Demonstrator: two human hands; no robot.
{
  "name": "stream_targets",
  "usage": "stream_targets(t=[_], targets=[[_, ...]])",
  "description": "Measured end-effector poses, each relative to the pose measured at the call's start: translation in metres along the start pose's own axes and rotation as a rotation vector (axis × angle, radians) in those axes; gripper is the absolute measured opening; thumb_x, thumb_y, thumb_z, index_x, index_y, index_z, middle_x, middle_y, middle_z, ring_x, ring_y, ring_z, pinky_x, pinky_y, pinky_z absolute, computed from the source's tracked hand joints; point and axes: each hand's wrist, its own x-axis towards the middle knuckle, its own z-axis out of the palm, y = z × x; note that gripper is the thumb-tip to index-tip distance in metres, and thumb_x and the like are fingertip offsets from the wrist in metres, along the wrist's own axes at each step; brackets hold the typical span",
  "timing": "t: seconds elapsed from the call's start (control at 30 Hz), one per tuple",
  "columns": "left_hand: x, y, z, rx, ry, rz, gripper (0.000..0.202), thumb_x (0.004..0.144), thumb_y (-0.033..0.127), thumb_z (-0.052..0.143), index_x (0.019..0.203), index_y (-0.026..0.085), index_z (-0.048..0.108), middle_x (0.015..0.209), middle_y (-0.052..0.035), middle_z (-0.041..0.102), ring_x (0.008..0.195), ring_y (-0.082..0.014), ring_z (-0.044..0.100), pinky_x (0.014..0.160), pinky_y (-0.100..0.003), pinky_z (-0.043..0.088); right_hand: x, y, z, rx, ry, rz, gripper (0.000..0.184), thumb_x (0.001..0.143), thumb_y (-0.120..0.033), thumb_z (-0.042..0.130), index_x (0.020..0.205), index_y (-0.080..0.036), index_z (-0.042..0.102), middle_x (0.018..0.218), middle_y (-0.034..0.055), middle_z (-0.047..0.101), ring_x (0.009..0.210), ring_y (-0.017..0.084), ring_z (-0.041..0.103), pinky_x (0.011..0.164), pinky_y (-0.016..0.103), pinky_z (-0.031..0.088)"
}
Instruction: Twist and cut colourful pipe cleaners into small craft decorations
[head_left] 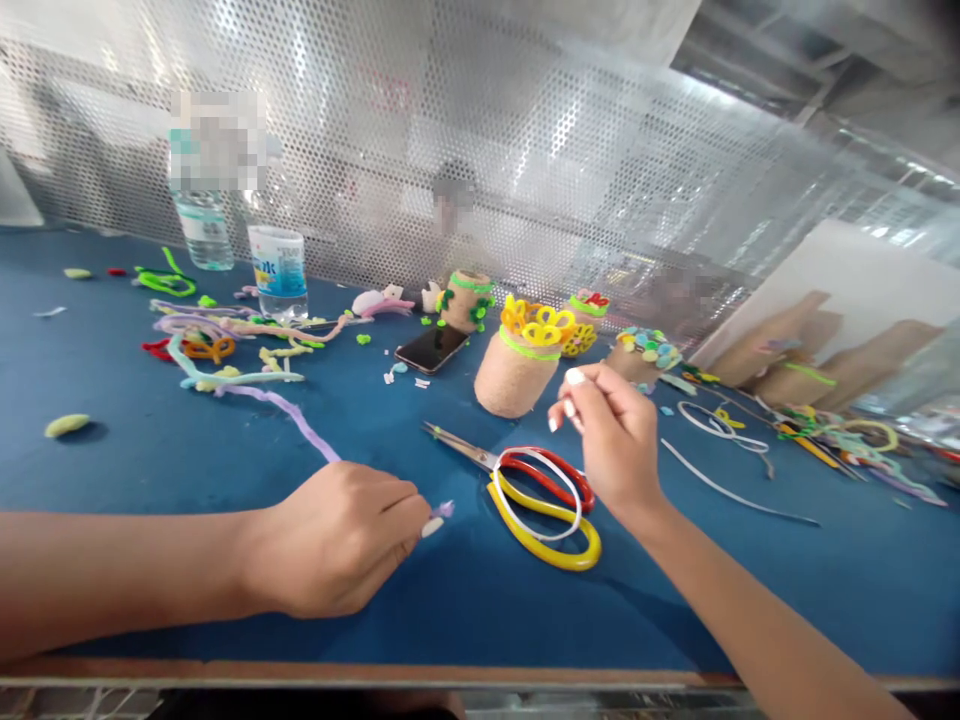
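Observation:
My left hand (349,540) is closed around a purple pipe cleaner (289,405), its short end poking out by the thumb. The longer part trails back across the table to a pale blue pipe cleaner (232,378). My right hand (611,430) is raised with the fingertips drawn together; anything between them is too small or hidden to make out. Below and between the hands lie scissors (517,490) with one red and one yellow handle, blades slightly apart. A white loop (577,515) rests over the handles. Behind the right hand stands a twine-wrapped jar (517,380) topped with yellow loops (544,325).
More decorated jars (466,305) stand at the back near a phone (433,348). At the left are a water bottle (206,235), a cut bottle cup (279,270) and tangled pipe cleaners. White strands (735,490) lie right, before a reflective panel (810,290). A perforated metal screen (360,150) rises behind.

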Motion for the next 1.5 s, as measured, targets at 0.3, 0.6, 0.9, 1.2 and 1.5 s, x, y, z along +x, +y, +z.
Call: stream_targets(t=[0.3, 0.6, 0.9, 1.2, 1.5], targets=[[0.005, -0.001, 0.002, 0.063, 0.014, -0.015, 0.026, 0.09, 0.012, 0.029, 0.074, 0.015, 0.05, 0.06, -0.0018, 0.051, 0.049, -0.013, 0.044, 0.047, -0.026, 0.031, 0.005, 0.013, 0.006, 0.432, -0.379, 0.338, 0.031, 0.079, -0.046, 0.06, 0.07, -0.019, 0.05, 0.061, -0.0051, 0.047, 0.052, 0.008, 0.05, 0.053, 0.023, 0.044], [0.006, 0.004, 0.001, 0.182, 0.062, 0.024, 0.028, 0.091, 0.012, 0.03, 0.079, 0.014, 0.055, 0.06, -0.0026, 0.054, 0.049, -0.0142, 0.046, 0.046, -0.028, 0.034, 0.008, 0.023, 0.005, 0.311, -0.365, 0.303, 0.032, 0.071, -0.044, 0.07, 0.067, -0.017, 0.053, 0.057, -0.0051, 0.051, 0.052, 0.008, 0.05, 0.053, 0.022, 0.042], [0.003, 0.001, 0.002, 0.148, 0.04, 0.001, 0.026, 0.09, 0.012, 0.031, 0.079, 0.014, 0.054, 0.061, -0.0026, 0.054, 0.049, -0.0144, 0.048, 0.046, -0.027, 0.033, 0.009, 0.02, 0.005, 0.21, -0.317, 0.251, 0.029, 0.063, -0.041, 0.076, 0.065, -0.017, 0.06, 0.063, -0.0009, 0.06, 0.057, 0.011, 0.054, 0.056, 0.026, 0.046], [0.004, 0.002, 0.003, 0.16, 0.035, -0.006, 0.028, 0.091, 0.012, 0.029, 0.081, 0.014, 0.055, 0.062, -0.0026, 0.056, 0.05, -0.0148, 0.049, 0.047, -0.028, 0.033, 0.006, 0.021, 0.005, 0.186, -0.273, 0.135, 0.031, 0.063, -0.037, 0.077, 0.058, -0.018, 0.053, 0.059, -0.0028, 0.053, 0.058, 0.011, 0.048, 0.054, 0.024, 0.042], [0.004, 0.0, 0.003, 0.152, 0.019, -0.011, 0.029, 0.091, 0.013, 0.029, 0.078, 0.014, 0.055, 0.062, -0.0023, 0.054, 0.05, -0.0148, 0.048, 0.047, -0.028, 0.033, 0.006, 0.015, 0.003, 0.178, -0.392, 0.103, 0.015, 0.077, -0.031, 0.066, 0.07, -0.018, 0.069, 0.074, 0.0012, 0.059, 0.066, 0.012, 0.058, 0.064, 0.026, 0.05]])
